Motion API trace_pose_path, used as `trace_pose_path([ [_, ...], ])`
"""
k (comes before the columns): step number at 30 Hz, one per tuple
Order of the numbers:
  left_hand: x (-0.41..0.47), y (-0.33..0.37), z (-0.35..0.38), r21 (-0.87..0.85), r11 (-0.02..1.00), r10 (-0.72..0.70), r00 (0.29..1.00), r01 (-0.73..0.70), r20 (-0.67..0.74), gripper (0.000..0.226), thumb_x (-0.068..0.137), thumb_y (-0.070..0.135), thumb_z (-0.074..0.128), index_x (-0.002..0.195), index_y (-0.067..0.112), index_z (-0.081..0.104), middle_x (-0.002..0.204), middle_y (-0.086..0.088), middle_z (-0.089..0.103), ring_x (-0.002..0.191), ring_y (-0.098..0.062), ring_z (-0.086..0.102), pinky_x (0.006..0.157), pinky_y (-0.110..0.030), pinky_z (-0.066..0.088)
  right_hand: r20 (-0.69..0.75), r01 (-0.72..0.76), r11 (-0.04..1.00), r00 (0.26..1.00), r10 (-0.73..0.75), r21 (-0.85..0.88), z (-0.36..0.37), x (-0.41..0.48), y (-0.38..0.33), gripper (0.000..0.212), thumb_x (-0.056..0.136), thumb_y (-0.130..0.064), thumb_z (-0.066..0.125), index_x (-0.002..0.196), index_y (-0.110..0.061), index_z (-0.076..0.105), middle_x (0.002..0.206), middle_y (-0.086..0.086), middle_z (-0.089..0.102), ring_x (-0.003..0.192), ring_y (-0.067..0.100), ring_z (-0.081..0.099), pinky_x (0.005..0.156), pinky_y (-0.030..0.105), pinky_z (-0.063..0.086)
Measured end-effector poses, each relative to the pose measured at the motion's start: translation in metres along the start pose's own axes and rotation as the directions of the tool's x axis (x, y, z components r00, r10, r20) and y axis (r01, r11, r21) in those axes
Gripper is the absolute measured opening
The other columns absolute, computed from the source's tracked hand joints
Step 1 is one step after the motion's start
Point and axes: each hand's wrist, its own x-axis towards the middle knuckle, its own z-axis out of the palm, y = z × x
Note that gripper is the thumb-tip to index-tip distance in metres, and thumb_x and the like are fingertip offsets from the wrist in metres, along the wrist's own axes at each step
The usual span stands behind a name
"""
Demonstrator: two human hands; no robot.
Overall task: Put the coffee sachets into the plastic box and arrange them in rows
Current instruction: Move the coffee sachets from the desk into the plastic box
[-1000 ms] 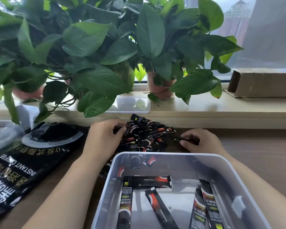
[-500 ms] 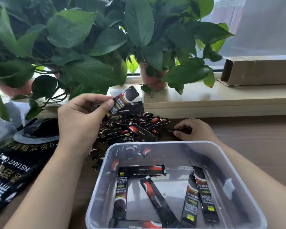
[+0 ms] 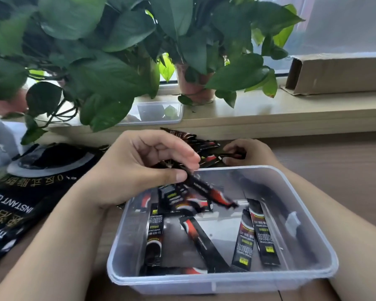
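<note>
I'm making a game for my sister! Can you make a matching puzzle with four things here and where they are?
1 left hand
2 right hand
3 cardboard box
4 coffee bag

A on the windowsill
B lying flat, left of the plastic box
C gripping sachets above the plastic box
D pinching a single sachet behind that box

Pairs: 1-C, 2-D, 3-A, 4-B

The plastic box (image 3: 221, 283) stands open-topped, bare floor showing between the slanted middle sachet (image 3: 201, 242) and the right-hand pair (image 3: 262, 235), but the left hand (image 3: 139, 170) pinching sachets (image 3: 206, 190) hangs over its far-left corner, and low plant leaves (image 3: 104, 109) overhang the sill (image 3: 269, 114) behind the loose pile (image 3: 206, 148)
</note>
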Motion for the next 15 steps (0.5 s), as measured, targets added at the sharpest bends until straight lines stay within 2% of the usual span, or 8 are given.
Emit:
trace_pose_path([
  [2,-0.0008,0.0011,0.0003,-0.027,0.999,-0.026,1.000,0.026,0.005,0.031,0.070,-0.010,0.075,0.097,0.007,0.074,0.098,-0.012,0.076,0.089,-0.024,0.073,0.081,-0.029,0.058,-0.002,0.010,1.000,1.000,-0.010,0.000,0.0011,0.0007,0.0006,0.025,0.079,-0.026,0.081,0.103,-0.025,0.074,0.098,-0.002,0.072,0.097,0.019,0.063,0.090,0.033,0.048],
  [7,0.0030,0.0018,0.0011,-0.067,0.996,-0.062,0.979,0.050,-0.194,0.029,0.065,-0.004,0.075,0.090,0.012,0.076,0.095,-0.009,0.078,0.088,-0.018,0.076,0.077,-0.024,0.059,-0.008,0.017,1.000,1.000,-0.017,0.002,0.0026,0.0015,0.0033,0.021,0.079,-0.026,0.080,0.099,-0.028,0.074,0.096,-0.004,0.074,0.097,0.021,0.064,0.092,0.038,0.050],
  [10,0.0036,0.0010,0.0028,-0.060,0.997,-0.070,0.974,0.058,-0.214,0.031,0.070,-0.007,0.070,0.099,0.003,0.069,0.101,-0.008,0.078,0.096,-0.019,0.075,0.079,-0.022,0.058,-0.021,0.043,0.999,0.999,-0.043,0.002,0.0027,0.0006,0.0021,0.021,0.080,-0.026,0.080,0.100,-0.025,0.075,0.096,-0.004,0.074,0.097,0.021,0.064,0.091,0.039,0.050],
  [12,0.0016,0.0016,0.0033,-0.067,0.996,-0.075,0.985,0.065,-0.156,0.033,0.075,-0.010,0.068,0.107,-0.001,0.065,0.112,-0.011,0.075,0.108,-0.024,0.072,0.084,-0.025,0.057,-0.011,0.052,0.999,0.999,-0.052,0.015,0.0031,0.0006,0.0031,0.023,0.080,-0.027,0.080,0.102,-0.025,0.075,0.097,-0.004,0.074,0.097,0.021,0.065,0.092,0.041,0.050],
  [15,-0.0034,0.0032,-0.0016,-0.162,0.981,-0.091,0.992,0.104,0.090,0.042,0.085,-0.014,0.064,0.125,-0.008,0.055,0.138,-0.022,0.060,0.130,-0.038,0.057,0.102,-0.042,0.051,0.067,0.097,0.994,0.993,-0.100,0.048,0.0025,-0.0009,-0.0004,0.037,0.076,-0.042,0.078,0.111,-0.031,0.073,0.105,-0.006,0.071,0.104,0.020,0.063,0.095,0.040,0.050],
])
